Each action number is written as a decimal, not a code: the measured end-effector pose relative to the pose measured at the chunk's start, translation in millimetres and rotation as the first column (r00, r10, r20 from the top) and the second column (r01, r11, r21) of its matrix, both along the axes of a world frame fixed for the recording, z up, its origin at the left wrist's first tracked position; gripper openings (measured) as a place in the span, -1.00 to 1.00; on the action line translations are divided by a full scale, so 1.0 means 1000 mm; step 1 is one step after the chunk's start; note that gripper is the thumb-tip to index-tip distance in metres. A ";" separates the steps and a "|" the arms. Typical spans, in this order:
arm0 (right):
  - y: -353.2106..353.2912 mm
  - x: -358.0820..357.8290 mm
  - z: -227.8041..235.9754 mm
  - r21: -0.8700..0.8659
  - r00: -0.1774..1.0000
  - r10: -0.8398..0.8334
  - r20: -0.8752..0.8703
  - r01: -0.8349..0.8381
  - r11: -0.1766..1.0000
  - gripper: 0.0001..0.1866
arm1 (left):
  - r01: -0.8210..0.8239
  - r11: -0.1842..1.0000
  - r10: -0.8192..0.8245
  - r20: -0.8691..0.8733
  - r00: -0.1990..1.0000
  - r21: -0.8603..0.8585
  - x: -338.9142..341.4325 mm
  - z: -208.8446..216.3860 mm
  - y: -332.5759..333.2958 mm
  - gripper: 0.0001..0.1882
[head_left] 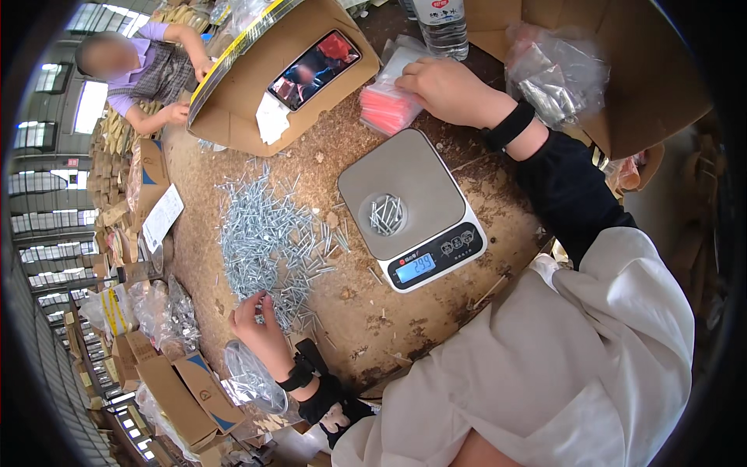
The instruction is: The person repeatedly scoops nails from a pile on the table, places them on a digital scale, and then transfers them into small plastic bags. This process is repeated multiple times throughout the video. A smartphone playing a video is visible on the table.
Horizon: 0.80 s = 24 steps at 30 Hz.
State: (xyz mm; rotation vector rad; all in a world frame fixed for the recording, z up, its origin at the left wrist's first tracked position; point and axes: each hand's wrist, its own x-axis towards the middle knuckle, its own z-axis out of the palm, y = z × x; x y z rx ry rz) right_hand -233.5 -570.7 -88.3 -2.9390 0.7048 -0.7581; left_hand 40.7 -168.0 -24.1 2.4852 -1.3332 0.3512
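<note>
At the near edge of a heap of silver screws (264, 233) is my left hand (261, 327). Its fingers are bent together at the screws, and whatever they pinch is too small to make out. Farther back, my right hand (447, 89) has its fingers closed on the small clear plastic bags (389, 105), a stack with pink-red parts. Between my hands stands a white digital scale (416, 167) with a grey top and a lit display. On its plate sits a small round clear dish (402, 220) holding several screws.
An open cardboard box (233, 117) with a phone (315, 70) propped in it stands at the back. A water bottle (442, 31) is behind my right hand. Plastic packaging (556, 78) lies at right, a clear bag (253, 377) by my left wrist. Another person (148, 66) works far left.
</note>
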 end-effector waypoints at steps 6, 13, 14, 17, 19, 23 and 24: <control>0.002 0.003 0.014 0.135 0.998 -0.065 0.003 0.064 0.989 -0.85 | 0.002 0.992 -0.013 -0.089 0.996 -0.127 -0.019 0.010 -0.016 -0.90; 0.005 0.004 0.023 0.227 0.996 -0.076 -0.038 0.083 0.970 -0.68 | 0.034 0.981 -0.052 -0.093 0.994 -0.191 -0.014 0.007 -0.024 -0.88; 0.006 0.002 0.024 0.232 0.996 -0.081 -0.035 0.087 0.969 -0.66 | 0.065 0.983 -0.070 -0.026 0.997 -0.169 -0.012 0.004 -0.027 -0.88; 0.007 0.001 0.022 0.202 0.997 -0.082 0.002 0.080 0.976 -0.62 | 0.068 0.995 -0.058 0.152 0.987 -0.067 -0.011 0.007 -0.036 -0.87; 0.008 0.001 0.021 0.177 0.997 -0.081 0.011 0.078 0.981 -0.61 | -0.023 1.000 0.017 0.230 0.973 0.021 -0.001 0.007 -0.033 -0.85; 0.008 0.004 0.020 0.154 0.992 -0.091 0.082 0.078 0.985 -0.57 | -0.104 0.990 0.107 0.027 0.994 -0.091 0.003 0.011 -0.036 -0.79; 0.009 0.005 0.020 0.159 0.993 -0.096 0.075 0.083 0.984 -0.57 | -0.098 0.980 0.086 -0.081 0.993 -0.171 -0.002 0.011 -0.040 -0.78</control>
